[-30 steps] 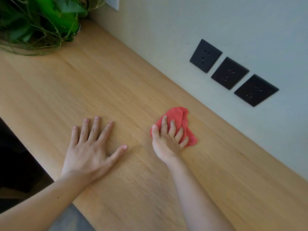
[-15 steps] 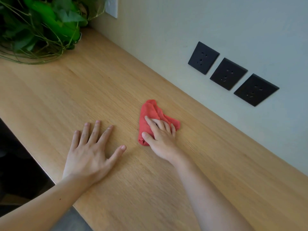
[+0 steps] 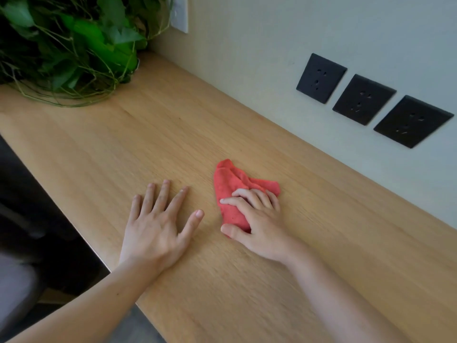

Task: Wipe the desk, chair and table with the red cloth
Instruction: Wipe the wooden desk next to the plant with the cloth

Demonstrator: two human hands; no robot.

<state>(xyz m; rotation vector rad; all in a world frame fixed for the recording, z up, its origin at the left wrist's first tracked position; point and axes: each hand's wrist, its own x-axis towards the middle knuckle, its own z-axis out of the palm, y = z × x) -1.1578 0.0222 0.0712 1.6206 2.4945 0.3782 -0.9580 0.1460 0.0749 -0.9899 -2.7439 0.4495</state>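
Note:
A crumpled red cloth (image 3: 231, 188) lies on the light wooden desk (image 3: 153, 144), a little right of centre. My right hand (image 3: 257, 219) presses down on its near half, fingers curled over the fabric and thumb at its lower edge. My left hand (image 3: 158, 224) rests flat on the bare wood just left of the cloth, fingers spread, holding nothing. A narrow strip of wood separates the left thumb from the cloth.
A leafy green plant (image 3: 66, 45) fills the desk's far left corner. Three black wall sockets (image 3: 363, 99) sit on the pale wall above the desk's back edge, with a white wall plate (image 3: 179, 16) near the plant. The desk's front edge drops to a dark floor (image 3: 29, 194) at the left.
My right hand has dragged the red cloth leftward across the desk, toward my left hand. My left hand has stayed flat in place.

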